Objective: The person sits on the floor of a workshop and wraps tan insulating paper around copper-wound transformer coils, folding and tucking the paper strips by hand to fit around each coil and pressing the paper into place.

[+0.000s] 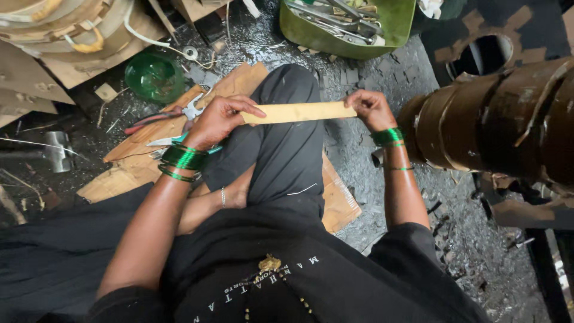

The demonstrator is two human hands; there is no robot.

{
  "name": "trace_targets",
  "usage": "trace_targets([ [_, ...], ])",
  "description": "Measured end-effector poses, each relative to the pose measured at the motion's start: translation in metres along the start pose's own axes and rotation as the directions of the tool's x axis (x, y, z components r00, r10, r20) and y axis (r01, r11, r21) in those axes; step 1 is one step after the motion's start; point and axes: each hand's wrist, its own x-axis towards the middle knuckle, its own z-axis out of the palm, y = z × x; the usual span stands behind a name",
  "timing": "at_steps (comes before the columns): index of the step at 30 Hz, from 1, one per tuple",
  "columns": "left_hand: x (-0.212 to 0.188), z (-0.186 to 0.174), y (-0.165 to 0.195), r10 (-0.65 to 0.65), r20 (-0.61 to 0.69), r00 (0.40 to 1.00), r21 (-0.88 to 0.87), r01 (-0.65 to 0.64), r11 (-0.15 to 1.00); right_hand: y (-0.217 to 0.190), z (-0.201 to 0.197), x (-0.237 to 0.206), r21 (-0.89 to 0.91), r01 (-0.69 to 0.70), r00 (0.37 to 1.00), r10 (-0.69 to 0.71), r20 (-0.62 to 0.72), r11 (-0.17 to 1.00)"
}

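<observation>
Nearest: black shirt and dark trousers point(287, 149), matte cloth, person seated cross-legged on the floor.

Left hand point(218, 119) has its grip clamped on the left end of a cardboard strip point(299, 112), thumb on top, fingers curled under. Right hand point(372, 109) has its grip closed on the strip's other end. Strip is flat, tan, long and narrow, straight edges, held level across the raised knee, just above the trousers. Stacked shiny green bangles point(182, 158) on the left wrist, a smaller set on the right.

Under the legs: a creased cardboard sheet point(131, 167), brown, edges torn. On it beside the left hand, pliers point(164, 116) with red handles and pale scissors partly hidden behind the wrist.

Floor point(382, 78) is dark, gritty, littered with small grey offcuts and chips.

Right side: a row of brown cardboard rings point(490, 119), cylindrical, glossy, seams ragged, near the right hand but apart from it.

Further out: a translucent green glass bowl point(154, 75), round; a green plastic tray point(341, 36) holding metal tools; at far left, a stack of tan curved cardboard hoops point(66, 30) and a steel hammer head point(57, 149).
</observation>
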Motion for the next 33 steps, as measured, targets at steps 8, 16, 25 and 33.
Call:
trace_targets([
  [8,-0.009,-0.003,-0.008,-0.121,0.051,0.991,-0.017,0.122,0.992,0.004,0.015,-0.004,0.096,-0.027,0.999,0.031,-0.039,0.995],
  [16,-0.007,0.008,-0.016,-0.283,-0.163,0.945,-0.112,0.267,0.957,-0.017,0.049,0.003,0.045,-0.020,0.961,0.032,-0.276,0.999],
  [25,0.003,0.025,-0.001,-0.260,-0.166,0.951,-0.212,0.223,0.952,-0.011,0.057,0.015,0.019,-0.132,0.961,0.133,-0.244,0.991],
  [33,0.020,0.051,0.028,-0.152,-0.229,0.961,0.098,0.179,0.979,-0.030,0.069,0.036,0.002,-0.355,0.873,0.332,-0.358,0.935],
])
